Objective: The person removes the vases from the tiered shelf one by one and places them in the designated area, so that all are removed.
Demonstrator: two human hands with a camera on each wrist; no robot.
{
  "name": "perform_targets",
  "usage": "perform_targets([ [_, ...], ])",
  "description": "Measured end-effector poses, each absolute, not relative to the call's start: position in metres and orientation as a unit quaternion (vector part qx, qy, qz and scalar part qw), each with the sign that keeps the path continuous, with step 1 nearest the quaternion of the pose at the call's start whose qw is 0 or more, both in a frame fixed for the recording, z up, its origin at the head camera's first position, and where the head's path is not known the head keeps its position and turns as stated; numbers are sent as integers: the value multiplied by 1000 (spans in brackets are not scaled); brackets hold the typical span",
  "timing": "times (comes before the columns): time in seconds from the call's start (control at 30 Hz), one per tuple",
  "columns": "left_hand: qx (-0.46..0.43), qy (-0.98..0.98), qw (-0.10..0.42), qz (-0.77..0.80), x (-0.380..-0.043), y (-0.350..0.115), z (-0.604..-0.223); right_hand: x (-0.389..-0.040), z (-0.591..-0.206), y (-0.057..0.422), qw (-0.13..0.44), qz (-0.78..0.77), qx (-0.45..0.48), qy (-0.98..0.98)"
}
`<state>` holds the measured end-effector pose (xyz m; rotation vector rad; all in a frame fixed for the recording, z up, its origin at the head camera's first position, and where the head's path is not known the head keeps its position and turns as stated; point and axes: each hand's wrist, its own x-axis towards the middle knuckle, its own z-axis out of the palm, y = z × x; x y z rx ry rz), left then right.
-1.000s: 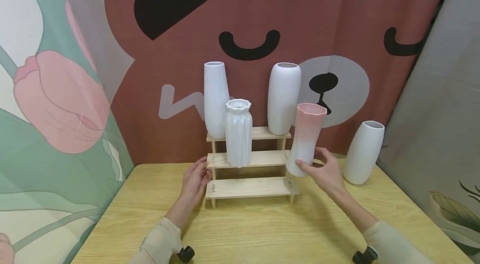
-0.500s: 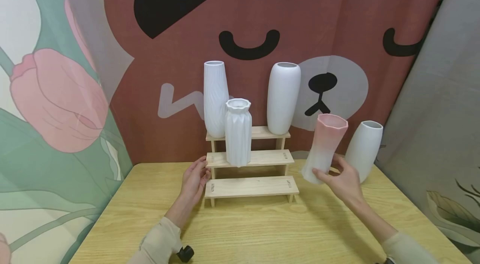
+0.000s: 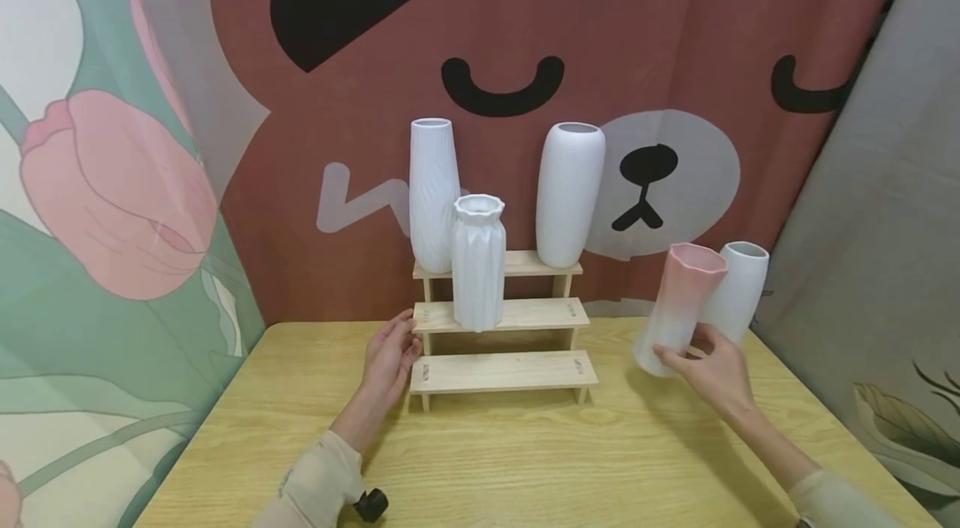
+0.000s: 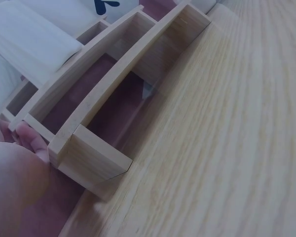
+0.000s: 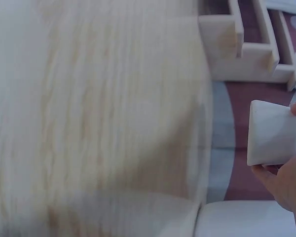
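Observation:
In the head view, my right hand (image 3: 716, 374) grips the lower part of a pink-to-white vase (image 3: 684, 295), its fingers and thumb on either side. The vase tilts slightly and hangs above the right of the table; its white base (image 5: 271, 133) shows in the right wrist view. Behind it, partly hidden, stands a plain white vase (image 3: 742, 286). My left hand (image 3: 387, 357) holds the left end of a three-step wooden stand (image 3: 502, 374), fingers curled at the middle step. A pleated white vase (image 3: 478, 270) stands on that middle step.
Two tall white vases, a grooved one (image 3: 432, 195) on the left and a smooth one (image 3: 570, 195) on the right, stand on the top step. A printed bear curtain (image 3: 337, 278) hangs behind the wood-grain table (image 3: 480, 461).
My right hand has carried the pink-to-white vase away from the stand, to the right and a little lower in view, in front of the plain white vase. The left hand has stayed put.

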<state>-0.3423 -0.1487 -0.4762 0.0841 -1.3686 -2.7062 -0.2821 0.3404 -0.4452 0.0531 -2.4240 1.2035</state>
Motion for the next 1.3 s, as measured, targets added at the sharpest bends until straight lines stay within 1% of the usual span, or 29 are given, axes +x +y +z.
perform_targets([
  [0.37, 33, -451, 54, -890, -342, -149, -477, -297, -462, 358, 217, 408, -26, -886],
  [0.77, 15, -457, 52, -888, -343, -147, -476, -313, -479, 366, 231, 397, -24, -888],
  [1.3, 20, -458, 58, -887, -342, -148, -475, -323, -486, 366, 241, 387, -16, -890],
])
